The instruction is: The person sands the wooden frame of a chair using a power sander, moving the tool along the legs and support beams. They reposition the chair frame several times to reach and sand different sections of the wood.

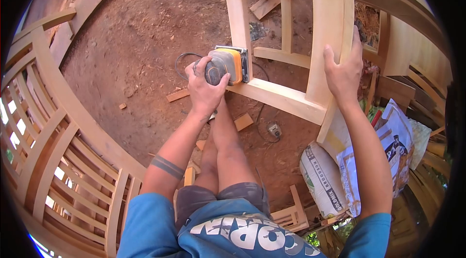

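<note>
My left hand [203, 89] is closed around the rounded top of a grey and yellow electric sander [232, 64]. The sander is turned on its side, its flat pad against an upright of a pale wooden furniture frame [279, 95], close to the corner with the lower rail. On the right, my right hand [343, 76] grips a wide upright of the same frame, thumb on the near face and fingers around the far edge, partly hidden. A dark cord [262, 112] runs behind the frame's lower rail.
Slatted wooden furniture [73, 161] stands along the left. Lower right are a Goldmix sack [323, 178] and a printed white sack [388, 149]. A plug-like grey item [274, 130] and several wood offcuts [243, 121] lie on the reddish dirt ground.
</note>
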Tool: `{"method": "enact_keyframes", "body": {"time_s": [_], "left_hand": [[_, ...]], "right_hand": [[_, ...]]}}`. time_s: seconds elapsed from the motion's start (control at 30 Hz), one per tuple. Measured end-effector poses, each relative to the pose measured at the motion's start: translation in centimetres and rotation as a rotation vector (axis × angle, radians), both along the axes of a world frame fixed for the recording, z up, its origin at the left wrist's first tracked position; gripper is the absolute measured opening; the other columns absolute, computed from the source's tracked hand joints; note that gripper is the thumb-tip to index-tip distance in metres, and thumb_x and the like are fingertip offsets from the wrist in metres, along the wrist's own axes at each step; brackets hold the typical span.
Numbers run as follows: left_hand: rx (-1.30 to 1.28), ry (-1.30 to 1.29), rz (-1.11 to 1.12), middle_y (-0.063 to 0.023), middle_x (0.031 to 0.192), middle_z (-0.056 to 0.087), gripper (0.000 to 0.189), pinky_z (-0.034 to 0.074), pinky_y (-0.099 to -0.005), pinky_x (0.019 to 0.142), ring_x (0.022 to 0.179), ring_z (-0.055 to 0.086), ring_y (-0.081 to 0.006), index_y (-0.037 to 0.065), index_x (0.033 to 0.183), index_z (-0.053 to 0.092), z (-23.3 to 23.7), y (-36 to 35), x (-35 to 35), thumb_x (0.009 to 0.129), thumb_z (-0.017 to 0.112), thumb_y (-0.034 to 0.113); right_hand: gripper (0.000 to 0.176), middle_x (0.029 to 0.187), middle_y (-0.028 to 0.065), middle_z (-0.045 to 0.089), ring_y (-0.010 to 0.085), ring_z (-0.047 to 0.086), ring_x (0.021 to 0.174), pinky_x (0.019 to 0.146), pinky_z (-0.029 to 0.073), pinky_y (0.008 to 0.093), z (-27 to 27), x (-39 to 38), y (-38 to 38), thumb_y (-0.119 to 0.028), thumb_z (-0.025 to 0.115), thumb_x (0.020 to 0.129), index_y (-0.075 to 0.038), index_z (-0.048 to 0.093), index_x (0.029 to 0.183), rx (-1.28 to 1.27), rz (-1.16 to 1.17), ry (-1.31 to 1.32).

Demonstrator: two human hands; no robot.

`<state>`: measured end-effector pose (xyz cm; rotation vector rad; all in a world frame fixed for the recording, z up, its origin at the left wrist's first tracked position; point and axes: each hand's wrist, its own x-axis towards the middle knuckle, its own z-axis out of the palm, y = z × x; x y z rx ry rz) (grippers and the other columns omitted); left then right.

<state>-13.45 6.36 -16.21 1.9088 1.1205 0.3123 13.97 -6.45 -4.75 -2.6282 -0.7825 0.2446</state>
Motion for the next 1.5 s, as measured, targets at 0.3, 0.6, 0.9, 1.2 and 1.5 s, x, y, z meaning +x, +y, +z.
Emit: {"method": "enact_keyframes", "body": {"time_s": [0.3, 0.6, 0.9, 1.2, 1.5], "left_hand": [[0.287, 0.018, -0.174, -0.0171, 0.123, 0.051, 0.068, 0.052, -0.0487, 0.088, 0.107, 0.055, -0.0396, 0.022, 0.131, 0.056, 2.6, 0.4, 2.3, 0.070, 0.086, 0.013], [0.684, 0.115, -0.818, -0.0142, 0.125, 0.045, 0.060, 0.058, -0.0405, 0.059, 0.095, 0.055, -0.0396, 0.037, 0.125, 0.060, 4.9, 5.6, 7.6, 0.074, 0.073, 0.007], [0.741, 0.196, -1.206, -0.0199, 0.126, 0.043, 0.064, 0.059, -0.0408, 0.059, 0.100, 0.055, -0.0452, 0.034, 0.135, 0.050, 6.0, 1.6, 4.2, 0.076, 0.071, 0.017], [0.721, 0.222, -1.214, -0.0214, 0.125, 0.045, 0.058, 0.060, -0.0413, 0.058, 0.095, 0.059, -0.0447, 0.035, 0.132, 0.051, 6.7, 2.1, 5.6, 0.081, 0.068, 0.014], [0.677, 0.266, -0.893, -0.0216, 0.126, 0.048, 0.045, 0.064, -0.0411, 0.061, 0.099, 0.059, -0.0431, 0.032, 0.124, 0.057, 6.7, 9.4, 12.9, 0.088, 0.063, 0.005]], "right_hand": [[0.077, 0.143, 0.0283, 0.047, 0.0427, 0.049, 0.132, 0.111, 0.040, 0.0457, -0.6, 0.2, -0.5, -0.018, 0.068, 0.085, 0.006, 0.033, 0.149, 0.004, 0.052, -0.085], [0.078, 0.146, 0.0261, 0.045, 0.0412, 0.050, 0.131, 0.110, 0.043, 0.0441, -0.3, 0.0, -0.4, -0.024, 0.065, 0.087, 0.002, 0.032, 0.152, -0.060, -0.014, -0.062], [0.077, 0.147, 0.0270, 0.044, 0.0411, 0.045, 0.136, 0.115, 0.038, 0.0449, -0.3, -0.2, -0.1, -0.021, 0.067, 0.087, 0.004, 0.032, 0.151, 0.024, -0.068, -0.003], [0.078, 0.145, 0.0270, 0.045, 0.0415, 0.047, 0.134, 0.112, 0.041, 0.0457, -0.8, 0.0, -0.3, -0.021, 0.064, 0.084, 0.004, 0.031, 0.151, 0.029, -0.045, -0.042], [0.078, 0.146, 0.0270, 0.044, 0.0417, 0.047, 0.134, 0.113, 0.040, 0.0455, -0.3, -0.1, -0.2, -0.022, 0.063, 0.084, 0.005, 0.032, 0.150, 0.020, -0.047, -0.029]]}}
